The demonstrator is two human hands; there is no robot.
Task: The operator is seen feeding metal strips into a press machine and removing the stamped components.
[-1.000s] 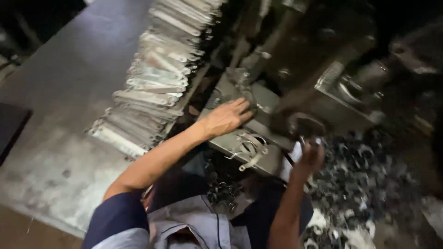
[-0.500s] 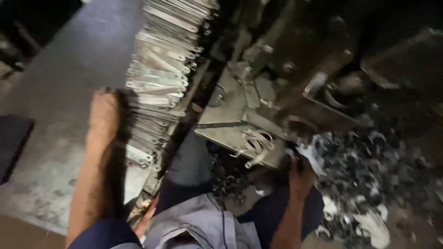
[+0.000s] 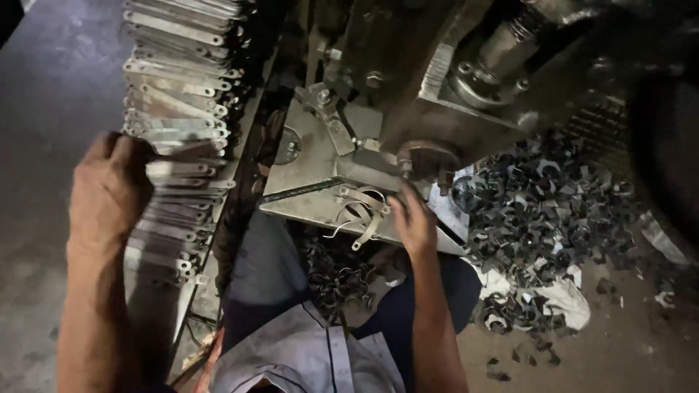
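My left hand (image 3: 109,193) rests on a long row of flat metal strips (image 3: 175,109) stacked on edge at the left, its fingers curled over a few of them. My right hand (image 3: 411,218) reaches to the front edge of a slanted metal plate (image 3: 313,171) under a dark press machine (image 3: 437,80). Its fingers are closed near some bent metal clips (image 3: 360,215) lying on the plate; whether it grips one is hidden.
A large heap of bent dark metal clips (image 3: 546,211) lies on the floor at the right, with a white bag (image 3: 561,298) beneath it. More clips (image 3: 335,273) lie under the plate by my knees. Bare concrete floor (image 3: 44,73) stretches to the left.
My left hand left the slanted plate, swung left to the stacked strips and now grips them. My right hand stayed at the plate's front edge. The view moved closer.
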